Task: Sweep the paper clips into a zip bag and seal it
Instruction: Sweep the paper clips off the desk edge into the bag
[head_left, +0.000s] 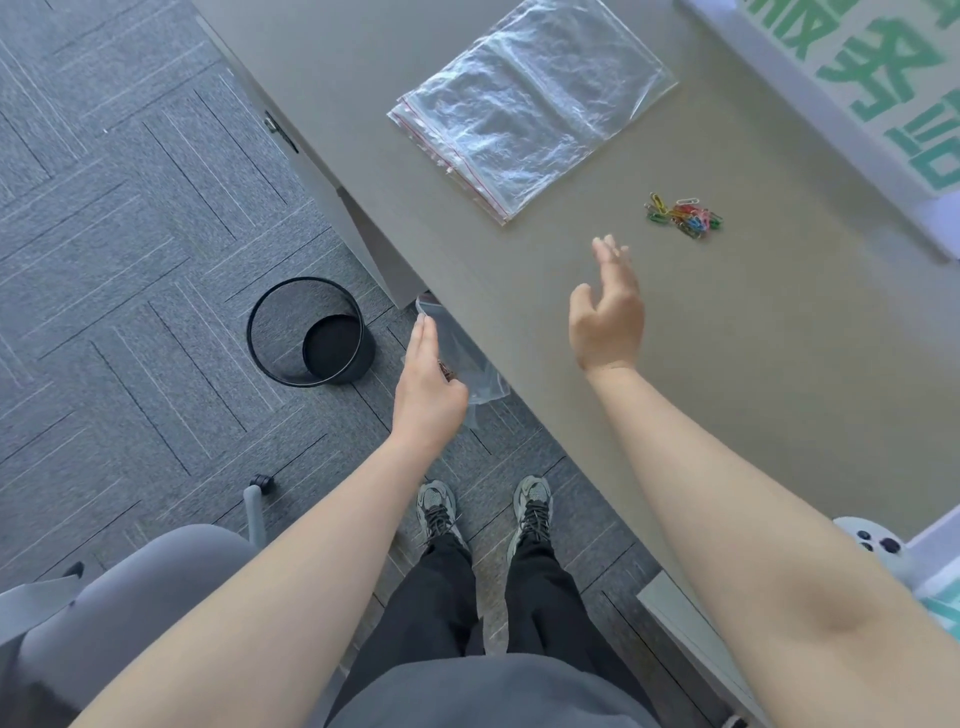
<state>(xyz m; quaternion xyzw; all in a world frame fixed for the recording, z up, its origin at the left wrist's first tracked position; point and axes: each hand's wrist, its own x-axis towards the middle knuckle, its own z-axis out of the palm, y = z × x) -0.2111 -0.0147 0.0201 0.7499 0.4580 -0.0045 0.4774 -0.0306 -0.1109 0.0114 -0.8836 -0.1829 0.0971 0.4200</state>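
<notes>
A small heap of coloured paper clips (684, 214) lies on the grey table (779, 338), toward its right side. My right hand (605, 306) hovers over the table with its fingers spread, a short way in front of the clips and holding nothing. My left hand (428, 384) is below the table's front edge and grips a clear zip bag (467, 358) that hangs against that edge. Something small and dark shows inside the bag next to my palm.
A stack of clear zip bags (530, 109) with red seal lines lies at the back of the table. A white board with green characters (872, 83) borders the right side. A black mesh waste bin (311, 332) stands on the carpet at left, and a grey chair (156, 582) is behind me.
</notes>
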